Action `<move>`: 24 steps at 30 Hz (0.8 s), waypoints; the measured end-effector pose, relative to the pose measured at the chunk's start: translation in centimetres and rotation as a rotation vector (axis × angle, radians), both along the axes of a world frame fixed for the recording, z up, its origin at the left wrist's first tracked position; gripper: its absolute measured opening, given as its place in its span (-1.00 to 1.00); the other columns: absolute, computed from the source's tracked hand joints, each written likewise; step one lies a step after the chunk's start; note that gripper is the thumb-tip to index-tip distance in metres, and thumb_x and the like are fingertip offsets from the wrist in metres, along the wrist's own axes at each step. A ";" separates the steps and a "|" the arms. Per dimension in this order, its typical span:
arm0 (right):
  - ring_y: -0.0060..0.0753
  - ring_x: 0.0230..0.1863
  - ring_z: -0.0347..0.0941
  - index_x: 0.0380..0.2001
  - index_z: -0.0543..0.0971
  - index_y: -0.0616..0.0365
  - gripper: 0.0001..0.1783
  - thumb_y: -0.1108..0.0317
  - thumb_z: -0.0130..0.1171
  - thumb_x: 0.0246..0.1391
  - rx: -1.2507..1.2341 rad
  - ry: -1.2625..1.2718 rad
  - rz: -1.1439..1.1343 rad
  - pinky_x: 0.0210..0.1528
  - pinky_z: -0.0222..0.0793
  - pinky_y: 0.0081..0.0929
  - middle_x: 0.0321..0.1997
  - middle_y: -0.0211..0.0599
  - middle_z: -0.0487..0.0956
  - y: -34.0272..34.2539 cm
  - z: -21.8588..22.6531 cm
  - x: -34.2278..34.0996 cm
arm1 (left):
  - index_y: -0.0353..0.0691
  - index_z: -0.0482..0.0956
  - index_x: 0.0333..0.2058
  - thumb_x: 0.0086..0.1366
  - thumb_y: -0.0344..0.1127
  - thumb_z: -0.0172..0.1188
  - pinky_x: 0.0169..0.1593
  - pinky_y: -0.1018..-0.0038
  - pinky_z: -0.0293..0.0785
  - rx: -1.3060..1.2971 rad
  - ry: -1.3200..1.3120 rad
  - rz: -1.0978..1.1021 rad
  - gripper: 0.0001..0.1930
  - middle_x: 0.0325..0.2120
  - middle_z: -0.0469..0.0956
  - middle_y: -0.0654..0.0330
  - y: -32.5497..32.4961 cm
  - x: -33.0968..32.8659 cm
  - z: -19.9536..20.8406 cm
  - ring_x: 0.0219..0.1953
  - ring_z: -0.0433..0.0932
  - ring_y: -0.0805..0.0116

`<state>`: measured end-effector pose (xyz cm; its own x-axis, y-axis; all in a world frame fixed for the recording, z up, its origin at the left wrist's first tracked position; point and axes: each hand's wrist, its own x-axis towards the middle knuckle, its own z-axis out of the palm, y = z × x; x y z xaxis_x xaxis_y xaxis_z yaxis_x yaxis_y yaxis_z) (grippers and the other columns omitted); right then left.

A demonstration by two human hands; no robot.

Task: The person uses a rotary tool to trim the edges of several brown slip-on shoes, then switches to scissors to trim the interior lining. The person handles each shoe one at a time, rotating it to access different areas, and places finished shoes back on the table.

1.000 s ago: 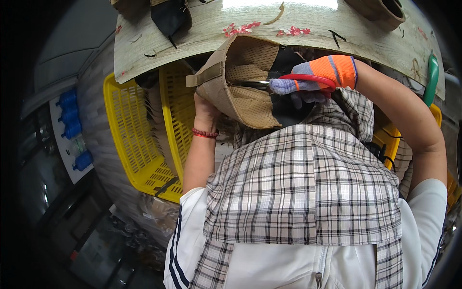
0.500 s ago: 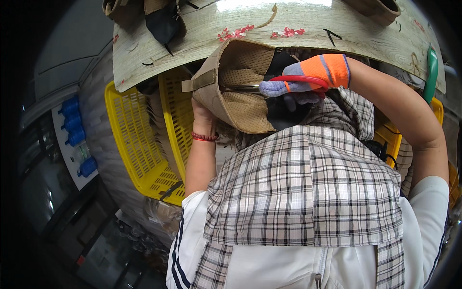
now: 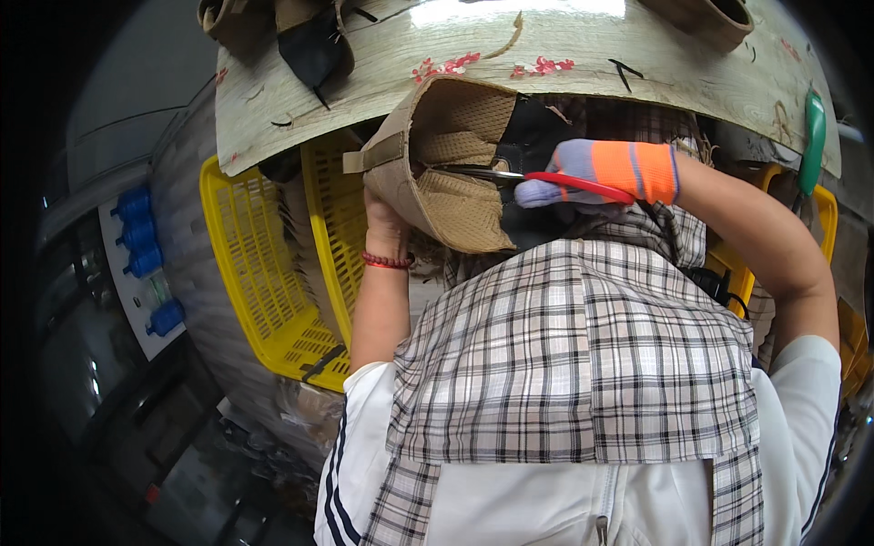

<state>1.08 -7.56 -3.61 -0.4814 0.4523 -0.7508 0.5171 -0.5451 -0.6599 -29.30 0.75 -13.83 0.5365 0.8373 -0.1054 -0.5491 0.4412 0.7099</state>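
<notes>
A tan boot upper [image 3: 466, 211] with mesh lining and a black section is held in front of my lap, its opening facing up. My bare left hand [image 3: 383, 224] grips its left side from below; the fingers are hidden behind the material. In an orange and grey glove, my right hand [image 3: 596, 166] is closed around the red handles of a pair of scissors [image 3: 583, 185]. The metal blades reach left into the upper, over the mesh lining. Whether the tips touch the lining I cannot tell.
The wood-patterned table [image 3: 510, 41] edge lies just beyond the upper, with black scraps on it. Other tan and black uppers [image 3: 314, 50] rest at far left. Yellow baskets [image 3: 259, 264] stand left and right below. A green-handled tool [image 3: 813, 141] hangs at the right edge.
My right hand has shifted right and slightly down with the scissors, drawing them partly back, so more of the blades shows. The left hand and the upper have barely moved.
</notes>
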 end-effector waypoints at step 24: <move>-0.65 -0.58 0.24 -0.09 0.54 0.40 0.14 -0.65 -0.31 -0.01 -0.080 0.294 0.016 -0.51 0.17 -0.66 -0.55 -0.46 0.42 -0.3 -0.1 1.6 | -0.23 0.43 0.10 0.42 -0.13 -0.03 0.09 0.36 0.47 0.844 0.535 0.068 -0.60 0.03 0.54 0.17 2.1 0.0 -5.8 0.03 0.52 0.35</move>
<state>2.67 -7.90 -3.69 -0.6896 0.3878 -0.6115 0.3194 -0.5950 -0.7375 -29.27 2.86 -19.59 0.5407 0.7763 0.3239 -0.0709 -0.3417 0.9371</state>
